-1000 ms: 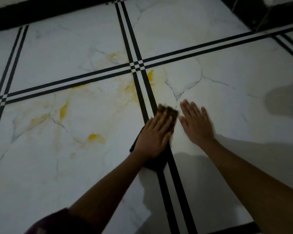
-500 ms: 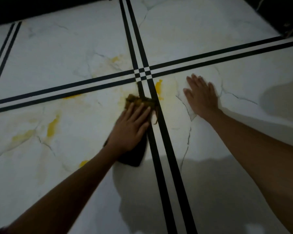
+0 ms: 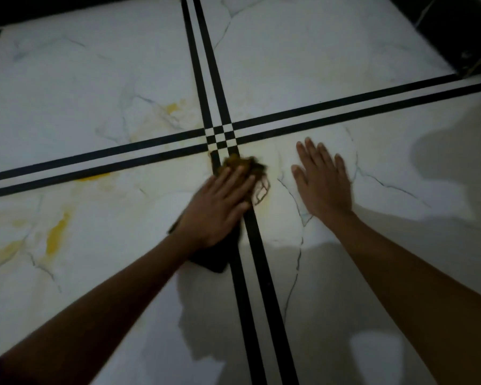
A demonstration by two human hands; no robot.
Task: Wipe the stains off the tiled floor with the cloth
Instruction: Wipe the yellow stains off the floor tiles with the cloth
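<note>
Now that the cloth [image 3: 245, 165] has crossed the stripes [image 3: 264, 273], left hand [image 3: 217, 207] flat on it, right hand [image 3: 322, 184] flat on floor [image 3: 95, 79]

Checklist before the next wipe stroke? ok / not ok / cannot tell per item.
1. Control of cloth: ok, left hand presses flat on it.
2. Bracing right hand clear of cloth: ok, flat on the tiled floor, apart from it.
3. Stains gone: not ok, yellow streak on the near-left tile, smear beside the black stripe, patch beyond it.
4. Clean face on cloth: not ok, front edge looks yellow-soiled.
5. Spot under cloth wiped: cannot tell, hidden.
</note>
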